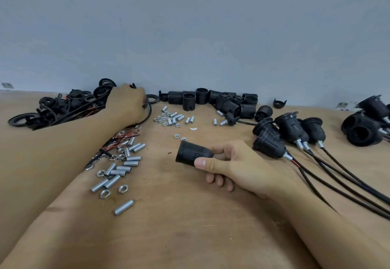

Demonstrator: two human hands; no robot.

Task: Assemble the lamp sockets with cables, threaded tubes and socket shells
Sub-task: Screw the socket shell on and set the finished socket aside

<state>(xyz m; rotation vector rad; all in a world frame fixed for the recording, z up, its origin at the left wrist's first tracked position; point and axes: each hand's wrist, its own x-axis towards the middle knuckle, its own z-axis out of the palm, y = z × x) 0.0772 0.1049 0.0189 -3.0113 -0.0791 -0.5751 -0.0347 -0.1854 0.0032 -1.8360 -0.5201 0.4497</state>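
My right hand [230, 165] grips a black socket shell [191, 152] lying sideways over the middle of the table, its open threaded end pointing left. My left hand [126, 104] reaches to the far left into a pile of black rings, caps and cables [63, 108]; its fingers are curled among the parts, and what they hold is hidden. Silver threaded tubes and nuts [121, 169] lie scattered by my left forearm. Assembled sockets with black cables [289, 133] lie at the right.
Loose black threaded shells [213, 100] stand along the wall at the back. A smaller scatter of tubes and nuts [171, 118] lies in front of them. More black sockets [367, 125] sit at the far right. The brown table [179, 216] meets a grey wall.
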